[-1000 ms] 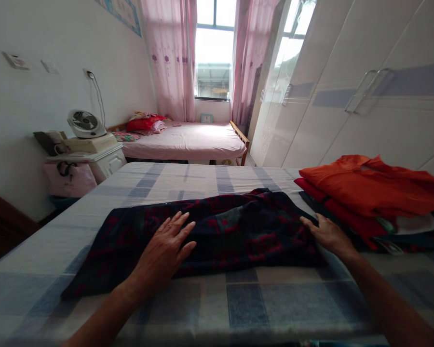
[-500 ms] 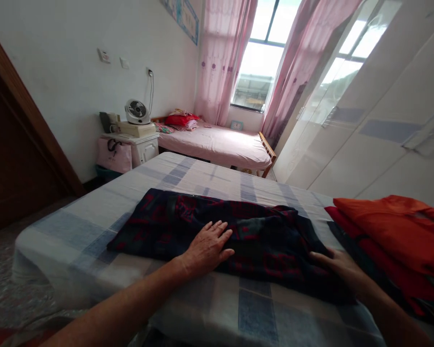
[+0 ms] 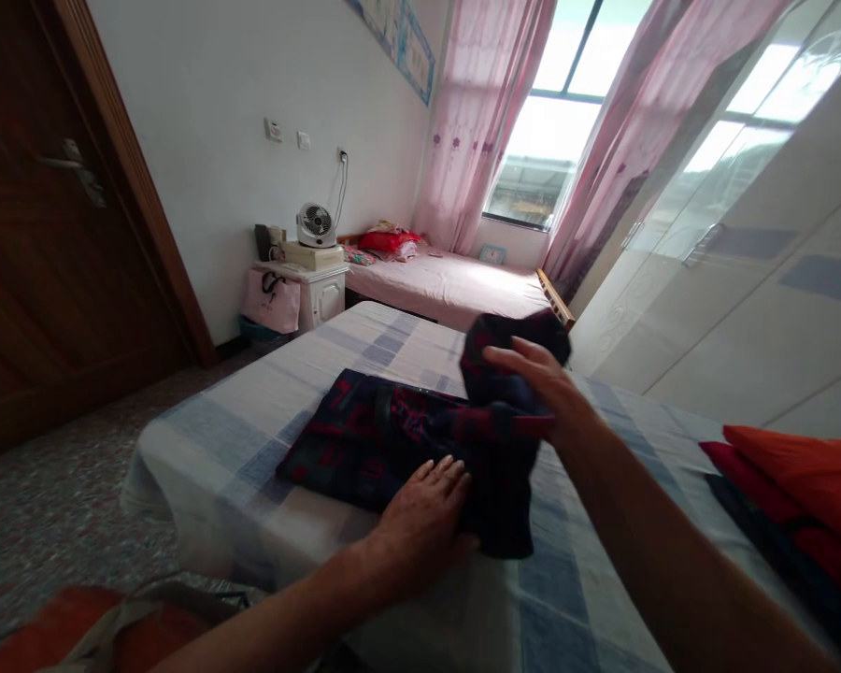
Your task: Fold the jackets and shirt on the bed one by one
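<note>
A dark navy garment with red and green patterning (image 3: 364, 435) lies flat on the bed in the head view, its exact kind unclear. My left hand (image 3: 427, 509) rests on its middle, fingers stretched out and pressed lightly down. My right hand (image 3: 539, 383) grips the garment's right end, which is lifted off the sheet and bent over toward the left. The raised part bunches up around my right fingers and partly hides them.
Under the garment is a bed with a blue-and-white checked sheet (image 3: 217, 421). Folded orange and red clothes (image 3: 805, 486) are stacked at the right. Farther off stand a pink-covered bed (image 3: 455, 280), a white nightstand (image 3: 326, 294) with a fan (image 3: 316, 224), and a white wardrobe (image 3: 743, 318).
My right hand has raised the garment's right end from the sheet and brought it up and leftward. My left hand stays on the cloth. The view has turned left.
</note>
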`<state>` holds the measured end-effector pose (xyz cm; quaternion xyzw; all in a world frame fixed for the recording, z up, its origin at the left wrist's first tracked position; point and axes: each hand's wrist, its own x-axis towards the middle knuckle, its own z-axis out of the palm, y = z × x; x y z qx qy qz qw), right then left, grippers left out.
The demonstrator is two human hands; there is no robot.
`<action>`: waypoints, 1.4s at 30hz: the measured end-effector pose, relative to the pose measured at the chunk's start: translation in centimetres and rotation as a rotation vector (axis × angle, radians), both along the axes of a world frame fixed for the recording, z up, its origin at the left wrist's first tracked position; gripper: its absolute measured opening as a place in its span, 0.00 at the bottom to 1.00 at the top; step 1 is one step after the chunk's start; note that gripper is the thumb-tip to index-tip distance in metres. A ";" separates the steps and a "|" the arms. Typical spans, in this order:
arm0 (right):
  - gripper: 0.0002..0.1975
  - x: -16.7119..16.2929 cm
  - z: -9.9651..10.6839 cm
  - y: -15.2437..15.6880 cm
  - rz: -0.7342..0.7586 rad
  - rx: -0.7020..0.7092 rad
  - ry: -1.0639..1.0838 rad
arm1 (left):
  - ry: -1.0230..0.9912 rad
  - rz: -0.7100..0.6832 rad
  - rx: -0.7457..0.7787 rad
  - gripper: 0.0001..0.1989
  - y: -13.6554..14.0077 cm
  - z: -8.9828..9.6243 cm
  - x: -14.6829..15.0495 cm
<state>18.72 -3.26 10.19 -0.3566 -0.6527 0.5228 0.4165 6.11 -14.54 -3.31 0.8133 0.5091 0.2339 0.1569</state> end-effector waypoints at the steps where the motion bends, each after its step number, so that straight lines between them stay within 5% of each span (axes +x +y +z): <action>1: 0.19 -2.5 -0.3 -0.4 0.136 -0.045 0.002 | -0.069 0.044 -0.039 0.30 -1.1 -0.4 -0.5; 4: 0.22 -6.5 -1.6 -0.7 0.343 -0.006 -0.131 | -0.413 0.184 -0.182 0.27 -4.6 -2.7 -2.0; 8: 0.20 -4.4 -3.8 2.3 0.045 0.290 -0.434 | -1.162 0.322 -0.507 0.29 -8.2 -5.1 -2.9; 11: 0.24 -1.1 -6.0 5.9 -0.159 0.301 -0.704 | -1.708 0.524 -0.734 0.25 -8.8 -3.9 -3.0; 15: 0.30 1.1 -8.6 9.0 -0.076 0.146 -0.841 | -2.030 0.759 -0.829 0.14 -7.3 -0.6 -3.3; 23: 0.23 0.3 -9.6 9.1 0.175 -0.063 -0.757 | -2.042 0.889 -0.832 0.08 -3.7 1.6 -3.6; 28: 0.16 0.7 -7.6 6.6 0.235 -0.340 -0.271 | -1.910 0.805 -0.655 0.06 -0.6 2.4 -4.6; 32: 0.14 3.5 -4.0 3.6 0.072 -0.279 -0.029 | -1.761 0.557 -0.475 0.09 3.4 4.8 -5.3; 37: 0.17 8.6 -0.6 -1.1 -0.207 -0.040 -0.014 | -1.667 0.333 -0.658 0.13 8.7 7.4 -4.6; 42: 0.21 11.8 -4.6 -6.8 -0.231 -0.057 -0.204 | -1.419 0.382 -0.785 0.07 11.0 4.0 -3.0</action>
